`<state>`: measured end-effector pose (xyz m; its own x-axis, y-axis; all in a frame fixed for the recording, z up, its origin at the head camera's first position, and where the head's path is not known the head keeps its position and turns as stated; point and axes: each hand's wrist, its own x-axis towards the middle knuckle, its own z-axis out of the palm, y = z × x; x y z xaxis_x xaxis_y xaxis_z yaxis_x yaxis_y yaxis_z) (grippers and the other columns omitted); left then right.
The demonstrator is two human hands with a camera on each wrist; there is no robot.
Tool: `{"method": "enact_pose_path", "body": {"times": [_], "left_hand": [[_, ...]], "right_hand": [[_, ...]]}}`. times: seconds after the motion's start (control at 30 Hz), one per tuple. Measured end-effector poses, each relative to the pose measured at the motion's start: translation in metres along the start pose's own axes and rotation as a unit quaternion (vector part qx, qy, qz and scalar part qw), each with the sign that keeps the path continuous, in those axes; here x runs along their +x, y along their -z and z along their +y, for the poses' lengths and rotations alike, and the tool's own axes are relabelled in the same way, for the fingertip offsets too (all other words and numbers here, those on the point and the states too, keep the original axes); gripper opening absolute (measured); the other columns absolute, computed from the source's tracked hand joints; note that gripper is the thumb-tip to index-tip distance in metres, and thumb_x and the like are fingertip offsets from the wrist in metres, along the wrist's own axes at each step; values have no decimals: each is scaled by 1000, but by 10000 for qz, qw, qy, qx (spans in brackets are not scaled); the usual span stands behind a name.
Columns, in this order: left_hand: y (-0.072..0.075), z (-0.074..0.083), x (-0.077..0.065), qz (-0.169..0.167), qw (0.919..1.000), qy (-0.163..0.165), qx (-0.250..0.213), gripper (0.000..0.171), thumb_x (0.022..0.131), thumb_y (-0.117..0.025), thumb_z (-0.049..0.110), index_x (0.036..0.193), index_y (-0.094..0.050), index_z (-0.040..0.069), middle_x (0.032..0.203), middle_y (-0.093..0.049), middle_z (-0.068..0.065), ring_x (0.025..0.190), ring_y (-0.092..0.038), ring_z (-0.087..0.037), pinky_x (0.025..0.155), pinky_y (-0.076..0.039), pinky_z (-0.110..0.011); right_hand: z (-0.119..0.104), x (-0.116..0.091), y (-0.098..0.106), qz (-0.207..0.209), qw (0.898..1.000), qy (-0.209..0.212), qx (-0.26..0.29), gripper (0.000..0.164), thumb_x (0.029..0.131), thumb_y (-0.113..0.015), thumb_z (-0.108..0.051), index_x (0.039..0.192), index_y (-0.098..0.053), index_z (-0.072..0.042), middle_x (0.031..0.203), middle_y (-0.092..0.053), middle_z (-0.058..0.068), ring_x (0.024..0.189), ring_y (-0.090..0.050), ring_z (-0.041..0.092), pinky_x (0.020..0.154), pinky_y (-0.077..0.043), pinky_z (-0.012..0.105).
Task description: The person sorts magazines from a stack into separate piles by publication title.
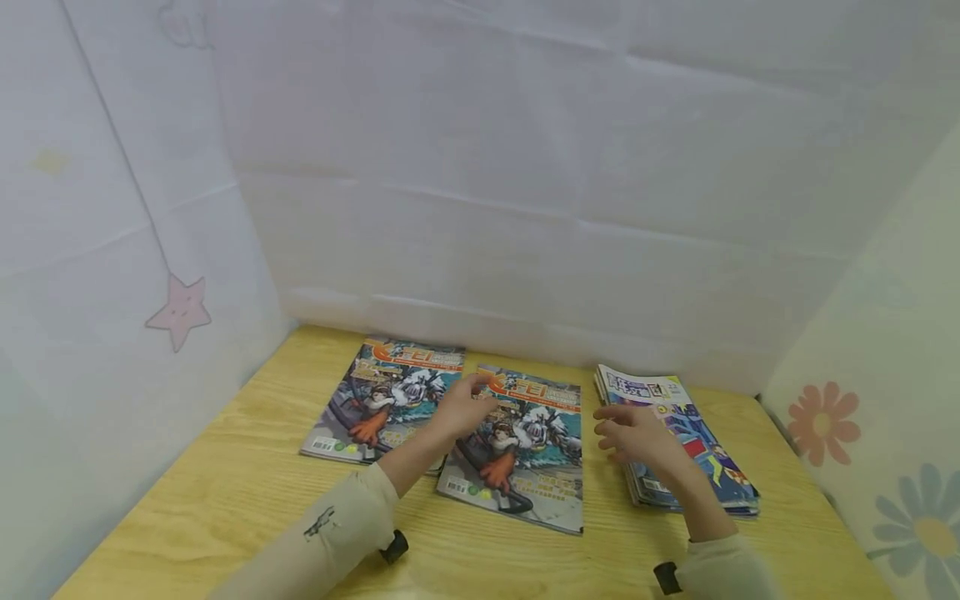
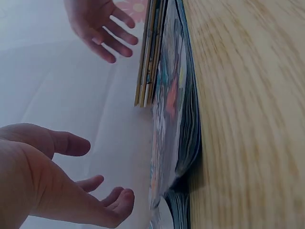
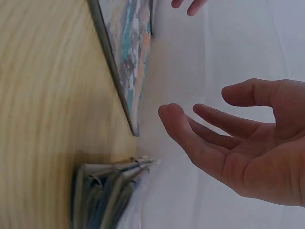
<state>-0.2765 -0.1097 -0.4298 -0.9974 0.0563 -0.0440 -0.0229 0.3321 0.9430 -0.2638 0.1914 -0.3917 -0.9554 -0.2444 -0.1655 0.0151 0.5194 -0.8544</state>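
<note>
Two magazines with matching covers lie on the wooden table: one at the left (image 1: 408,392), the other magazine (image 1: 536,450) in the middle. My left hand (image 1: 462,408) hovers over the gap between them, its fingers loosely bent and apart from the covers in the left wrist view. At the right a stack of magazines (image 1: 686,442) has a purple and blue cover on top. Above that stack's left side is my right hand (image 1: 637,437); in the right wrist view its palm and relaxed fingers (image 3: 178,126) hold nothing.
The yellow wood-grain table (image 1: 225,467) meets a white cloth backdrop (image 1: 540,208) behind the magazines. Cloth walls also stand at both sides, with a pink star (image 1: 180,312) on the left and a red flower (image 1: 823,423) on the right.
</note>
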Motion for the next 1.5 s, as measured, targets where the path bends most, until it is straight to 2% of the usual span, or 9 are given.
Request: {"method": "enact_pose_path", "body": {"times": [0.17, 0.27, 0.53, 0.8, 0.97, 1.07, 1.17, 1.33, 1.5], "left_hand": [[9, -5, 1, -307, 9991, 273, -119, 57, 99, -60, 19, 152, -45, 8, 154, -37, -26, 135, -42, -42, 97, -44, -57], [12, -8, 2, -450, 9985, 299, -88, 61, 98, -61, 23, 154, -42, 6, 154, -38, -26, 133, -43, -44, 101, -42, -61], [19, -14, 3, -548, 9976, 383, 203, 59, 100, -62, 30, 151, -44, 4, 148, -44, -27, 128, -49, -45, 98, -44, -62], [21, -17, 10, -443, 9976, 532, -29, 55, 100, -64, 26, 148, -49, 3, 139, -53, -22, 115, -57, -37, 93, -47, -57], [24, -21, 19, -318, 9900, 678, -1195, 50, 101, -62, 11, 148, -49, 0, 137, -57, -21, 98, -64, -32, 80, -51, -44], [26, -26, 24, -595, 9742, 896, -1982, 48, 101, -61, 6, 147, -49, -3, 134, -60, -22, 109, -65, -32, 85, -55, -41], [26, -30, 24, -1000, 9670, 1002, -2121, 50, 101, -63, 8, 149, -49, 1, 127, -63, -21, 113, -64, -32, 90, -55, -46], [30, -29, 17, -1419, 9719, 733, -1730, 60, 97, -66, 4, 152, -44, 14, 131, -58, -21, 110, -64, -35, 82, -56, -47], [33, -19, 11, -1353, 9727, 339, -1853, 62, 95, -60, -6, 151, -42, 13, 144, -49, -25, 87, -63, -25, 60, -45, -36]], "right_hand": [[8, 4, -9, -94, 9995, -187, 232, 38, 105, -55, -15, 137, -57, 5, 129, -60, 25, 113, -61, 42, 88, -56, 50], [13, 7, -14, -260, 9985, -237, 423, 39, 104, -54, -13, 138, -55, 7, 133, -56, 28, 118, -58, 45, 91, -54, 53], [21, 13, -23, -379, 9959, -418, 714, 45, 102, -56, -12, 141, -50, 10, 141, -48, 31, 125, -50, 49, 88, -55, 55], [22, 14, -25, -277, 9900, -597, 1251, 49, 102, -57, -8, 144, -45, 13, 146, -41, 34, 128, -48, 51, 89, -54, 55], [24, 15, -25, -230, 9870, -661, 1448, 53, 100, -59, -8, 146, -42, 13, 145, -40, 35, 129, -46, 52, 87, -55, 55], [27, 16, -25, -186, 9863, -681, 1490, 52, 101, -58, -9, 146, -42, 12, 143, -42, 35, 128, -47, 51, 86, -56, 54], [29, 17, -24, -150, 9866, -691, 1473, 50, 103, -57, -10, 146, -43, 12, 140, -45, 35, 127, -48, 50, 84, -57, 53], [30, 17, -23, -150, 9859, -721, 1505, 48, 104, -56, -11, 145, -44, 12, 139, -46, 35, 126, -49, 50, 85, -56, 54], [35, 20, -21, -196, 9843, -749, 1586, 49, 107, -51, -14, 147, -40, 11, 138, -48, 35, 125, -52, 48, 85, -56, 53]]}}
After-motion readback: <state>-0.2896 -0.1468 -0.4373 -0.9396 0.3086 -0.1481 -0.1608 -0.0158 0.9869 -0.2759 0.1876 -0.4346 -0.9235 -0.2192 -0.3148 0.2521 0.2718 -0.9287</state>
